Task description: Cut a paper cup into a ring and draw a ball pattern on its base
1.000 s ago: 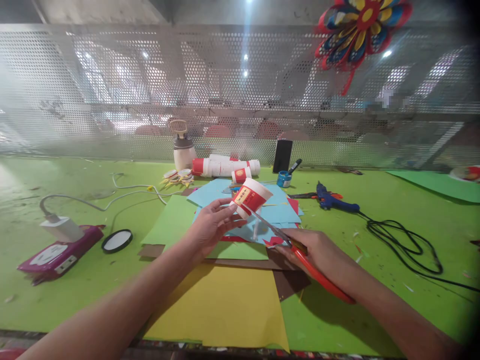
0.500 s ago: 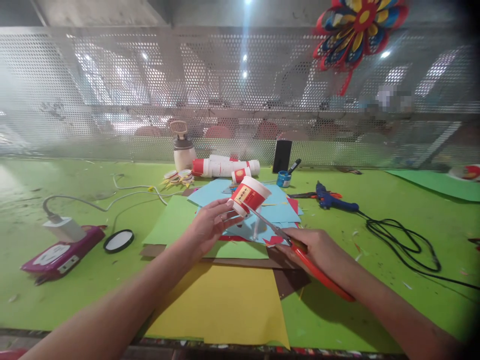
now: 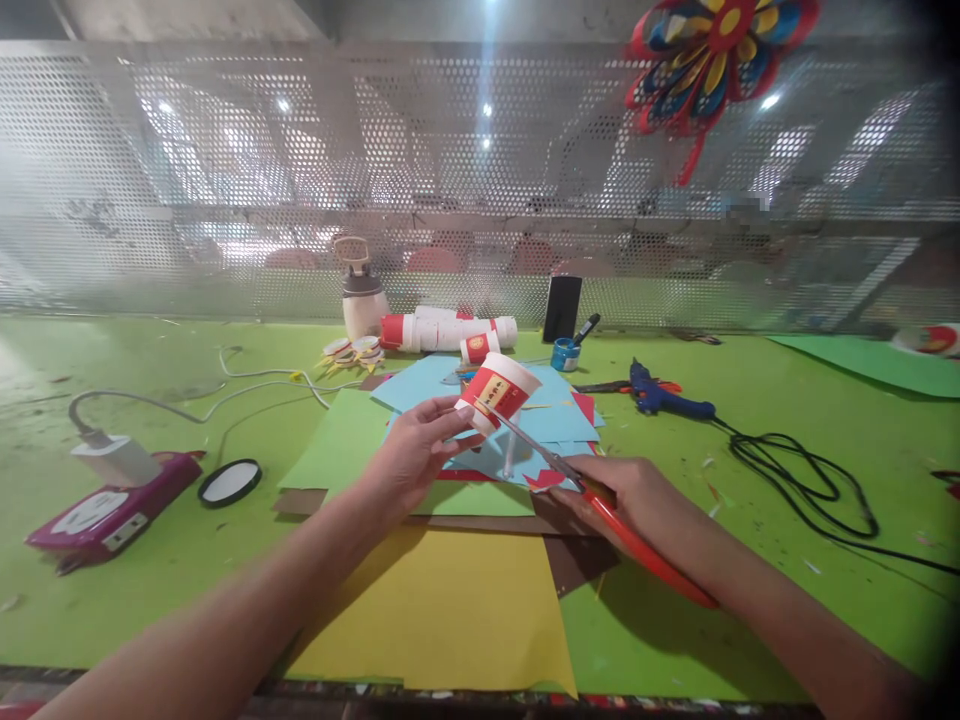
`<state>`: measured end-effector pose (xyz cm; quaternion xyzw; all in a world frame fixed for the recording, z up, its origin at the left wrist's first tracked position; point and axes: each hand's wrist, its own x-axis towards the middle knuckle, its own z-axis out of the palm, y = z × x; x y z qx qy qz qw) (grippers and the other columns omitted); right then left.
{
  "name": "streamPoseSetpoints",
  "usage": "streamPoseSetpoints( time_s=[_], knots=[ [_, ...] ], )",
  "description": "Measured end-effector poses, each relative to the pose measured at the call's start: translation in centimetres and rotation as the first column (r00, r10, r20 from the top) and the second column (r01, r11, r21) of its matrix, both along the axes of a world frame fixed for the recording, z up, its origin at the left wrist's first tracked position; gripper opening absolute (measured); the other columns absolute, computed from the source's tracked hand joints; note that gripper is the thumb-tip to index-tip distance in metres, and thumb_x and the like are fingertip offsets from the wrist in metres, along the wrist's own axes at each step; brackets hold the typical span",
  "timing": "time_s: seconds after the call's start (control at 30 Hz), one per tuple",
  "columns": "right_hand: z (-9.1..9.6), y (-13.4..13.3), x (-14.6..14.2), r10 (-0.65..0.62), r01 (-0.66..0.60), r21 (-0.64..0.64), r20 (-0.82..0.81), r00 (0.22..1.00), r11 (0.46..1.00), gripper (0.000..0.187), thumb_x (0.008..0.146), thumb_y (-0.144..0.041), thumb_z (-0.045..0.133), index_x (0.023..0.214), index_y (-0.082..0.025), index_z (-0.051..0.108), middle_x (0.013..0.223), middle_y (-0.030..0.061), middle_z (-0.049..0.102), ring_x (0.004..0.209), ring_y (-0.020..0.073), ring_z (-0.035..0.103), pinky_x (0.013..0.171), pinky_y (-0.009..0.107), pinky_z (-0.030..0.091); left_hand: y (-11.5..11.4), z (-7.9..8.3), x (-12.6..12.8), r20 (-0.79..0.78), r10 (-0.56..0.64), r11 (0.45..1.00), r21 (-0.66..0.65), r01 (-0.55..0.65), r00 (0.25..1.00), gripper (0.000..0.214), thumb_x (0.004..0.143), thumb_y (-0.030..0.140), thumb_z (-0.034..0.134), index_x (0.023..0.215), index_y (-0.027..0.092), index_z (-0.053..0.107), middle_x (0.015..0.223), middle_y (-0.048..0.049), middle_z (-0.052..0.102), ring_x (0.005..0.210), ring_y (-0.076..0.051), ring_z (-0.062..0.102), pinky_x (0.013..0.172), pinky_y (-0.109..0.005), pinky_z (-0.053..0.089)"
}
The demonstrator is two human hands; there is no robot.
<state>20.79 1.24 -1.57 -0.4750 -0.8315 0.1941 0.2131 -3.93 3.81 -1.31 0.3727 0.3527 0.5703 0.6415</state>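
Note:
Tilted above the paper sheets is a red and white paper cup [image 3: 504,392], gripped near its base by my left hand [image 3: 420,440]. My right hand [image 3: 619,490] is closed round the orange handles of a pair of scissors [image 3: 645,550]. The blades point up and left, and their tips lie against the lower part of the cup. Whether the blades are cutting into the cup wall I cannot tell. Blue paper [image 3: 562,425] and a light green sheet [image 3: 330,440] lie beneath the hands, with a yellow sheet [image 3: 435,610] nearer to me.
A stack of paper cups [image 3: 442,332] lies at the back beside a spray bottle [image 3: 363,300]. To the right are a blue paint jar [image 3: 565,355], an upright phone [image 3: 562,308] and a blue glue gun [image 3: 660,392] with its black cord. A purple power strip [image 3: 112,510] stands at left.
The cup has turned slightly in my left hand, so its printed label has shifted to the right. My right hand keeps the scissors at the cup. The whole view has shifted a little.

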Motion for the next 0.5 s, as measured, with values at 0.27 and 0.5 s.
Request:
streamPoseSetpoints(
  time_s=[0.27,0.5],
  knots=[
    [0.01,0.2,0.02,0.019,-0.019,0.018,-0.007,1.0,1.0,0.028,0.093,-0.037,0.049,0.1,-0.02,0.07,0.088,0.0041,0.074,0.077,0.0215,0.065,0.066,0.029,0.048,0.2,0.0,-0.33,0.009,-0.133,0.991,0.022,0.133,0.991,0.031,0.08,0.027,0.071,0.103,0.007,0.068,0.115,-0.0192,0.067,0.103,-0.028,0.065,0.095,-0.043,0.051],
    [0.31,0.25,-0.44,0.034,-0.034,0.037,-0.019,0.999,0.999,0.025,0.093,-0.034,0.049,0.096,-0.019,0.069,0.086,0.0047,0.072,0.078,0.0214,0.064,0.07,0.03,0.048,0.03,0.17,-0.06,-0.033,-0.051,0.995,0.082,0.054,0.998,0.034,0.076,0.024,0.076,0.104,0.009,0.066,0.104,-0.0153,0.071,0.091,-0.024,0.068,0.09,-0.04,0.053]
  ],
)
